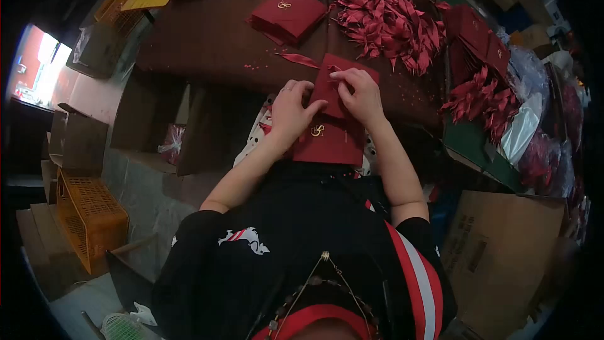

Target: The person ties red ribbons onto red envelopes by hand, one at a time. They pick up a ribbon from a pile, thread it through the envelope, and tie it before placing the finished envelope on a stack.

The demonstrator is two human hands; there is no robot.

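Observation:
A dark red card piece point(327, 111), perhaps an unfolded box or envelope, lies at the table's front edge, its lower panel with a gold emblem reaching over my lap. My left hand point(292, 113) holds its left side, thumb stretched across the surface. My right hand point(360, 93) is on the upper right part, with thumb and forefinger pinched together near a short piece of red ribbon point(332, 73). What exactly sits between those fingertips is too small to make out. Another red ribbon point(298, 60) sticks out to the left from the card's top.
A stack of red cards point(289, 16) and a heap of red ribbons point(390, 19) lie on the brown tablecloth point(207, 38). More cards point(475, 41) fill a green box at right. Cartons point(497, 252) and an orange crate point(91, 217) stand on the floor.

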